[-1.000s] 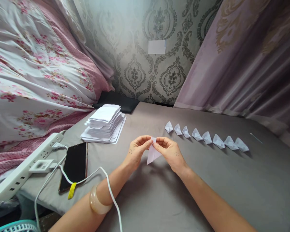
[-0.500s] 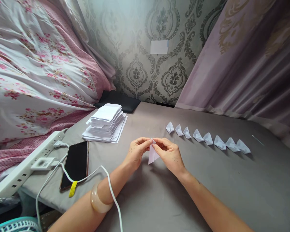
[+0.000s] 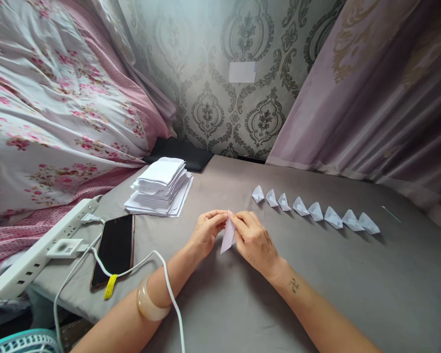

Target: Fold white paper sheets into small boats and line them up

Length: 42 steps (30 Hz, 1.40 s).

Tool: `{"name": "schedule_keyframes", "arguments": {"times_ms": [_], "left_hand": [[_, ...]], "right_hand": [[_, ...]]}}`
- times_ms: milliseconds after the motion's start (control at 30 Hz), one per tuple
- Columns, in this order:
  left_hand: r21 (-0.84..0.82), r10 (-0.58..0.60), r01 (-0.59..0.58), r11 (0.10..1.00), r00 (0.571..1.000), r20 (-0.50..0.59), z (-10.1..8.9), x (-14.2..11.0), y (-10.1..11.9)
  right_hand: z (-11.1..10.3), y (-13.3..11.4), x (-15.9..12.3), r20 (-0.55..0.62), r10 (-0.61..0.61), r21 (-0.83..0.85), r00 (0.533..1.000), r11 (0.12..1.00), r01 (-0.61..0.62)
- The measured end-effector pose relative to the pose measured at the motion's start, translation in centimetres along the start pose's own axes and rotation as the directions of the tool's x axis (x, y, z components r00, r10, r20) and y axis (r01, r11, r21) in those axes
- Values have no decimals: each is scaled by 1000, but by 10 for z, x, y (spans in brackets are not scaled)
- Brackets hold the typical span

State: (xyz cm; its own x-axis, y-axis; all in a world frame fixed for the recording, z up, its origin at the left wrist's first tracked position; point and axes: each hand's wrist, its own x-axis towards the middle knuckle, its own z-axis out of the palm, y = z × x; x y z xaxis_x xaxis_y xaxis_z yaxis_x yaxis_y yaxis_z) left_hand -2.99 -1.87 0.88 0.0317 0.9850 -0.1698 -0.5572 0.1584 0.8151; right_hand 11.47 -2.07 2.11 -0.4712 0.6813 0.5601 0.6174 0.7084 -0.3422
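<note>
My left hand (image 3: 206, 233) and my right hand (image 3: 253, 240) meet over the grey table (image 3: 316, 284), both pinching a small folded white paper (image 3: 228, 239) between thumbs and fingertips. The paper stands on edge with its point down toward the table. A pale bangle (image 3: 149, 304) sits on my left wrist. A row of several folded white paper boats (image 3: 316, 211) lies beyond my right hand. A stack of white paper sheets (image 3: 161, 189) rests beyond my left hand.
A black phone (image 3: 113, 247) lies at the left with a white cable (image 3: 161, 274) running over my left forearm to a white power strip (image 3: 40, 250). Floral bedding (image 3: 59, 113) rises on the left, a curtain (image 3: 371, 98) on the right. A thin pin-like object (image 3: 390, 214) lies far right.
My right hand has turned palm-down over the paper and both hands have dropped slightly toward the table. The paper has been pressed narrower between the fingers.
</note>
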Motion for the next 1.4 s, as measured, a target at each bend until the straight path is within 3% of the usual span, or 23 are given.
{"name": "schedule_keyframes", "arguments": {"times_ms": [100,167,233,300,367,467,700,867,1067,1233,1400], "left_hand": [[-23,-61,61,998,998,-13,0,2,0],[-26,-82,82,996,996,-22,2,2,0],[-11,-66,66,998,997,-24,3,2,-1],[21,-26,26,999,999,-19,3,0,-2],[62,26,-26,998,1000,-9,3,0,-5],[108,61,-60,992,998,-10,1,1,-8],[69,-44,47,996,998,-39,1,2,-9],[147,-24,27,989,999,-24,0,2,-7],[248,9,-6,969,1000,-11,-1,3,-7],[152,-94,83,985,993,67,-2,5,-5],[136,-85,84,987,996,-1,-5,6,-3]], "right_hand": [[-2,1,2,6,75,135,997,988,-75],[-3,3,5,40,247,392,968,888,-242],[-3,7,9,183,459,628,869,625,-463],[-2,9,12,359,563,718,744,342,-606],[1,9,13,445,574,735,688,205,-646],[6,8,12,469,565,751,679,149,-643],[16,17,6,509,519,776,687,69,-627],[17,25,4,564,457,772,687,3,-636],[16,28,4,601,467,740,648,-20,-672],[17,39,4,646,473,735,600,-172,-656],[13,48,5,668,482,733,567,-295,-613]]}}
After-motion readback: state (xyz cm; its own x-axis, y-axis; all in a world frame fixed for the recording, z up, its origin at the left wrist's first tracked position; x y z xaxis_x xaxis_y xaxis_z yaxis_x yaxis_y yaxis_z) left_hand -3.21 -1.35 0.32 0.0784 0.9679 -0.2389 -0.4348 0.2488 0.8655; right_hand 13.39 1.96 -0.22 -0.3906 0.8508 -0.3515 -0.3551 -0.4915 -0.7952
